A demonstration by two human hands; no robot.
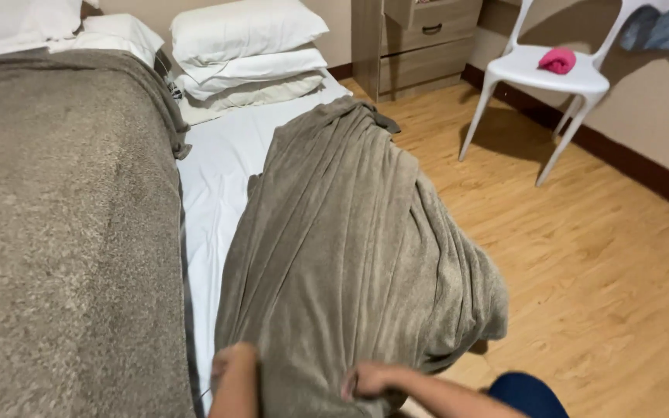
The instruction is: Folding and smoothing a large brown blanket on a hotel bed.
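Nearest you, your left hand (232,364) and right hand (367,379) each clench the near edge of the grey-brown blanket (342,240). It lies bunched along the right side of the bed, the white sheet (218,178) still bare beside it. Far off: stacked pillows (245,50), a white chair (540,73) bearing a pink cloth (557,60). No labels show.

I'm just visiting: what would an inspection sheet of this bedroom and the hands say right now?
Surface: bed with white sheet, partly bare.
Job's things: bunched grey-brown blanket lying on the sheet, hanging over the bed's right edge.
Clutter: stacked white pillows; pink cloth on white chair.
Hands: left hand and right hand both grip the blanket's near edge.
Cables: nothing seen.
Surroundings: second bed with spread blanket, wooden drawers, wood floor.
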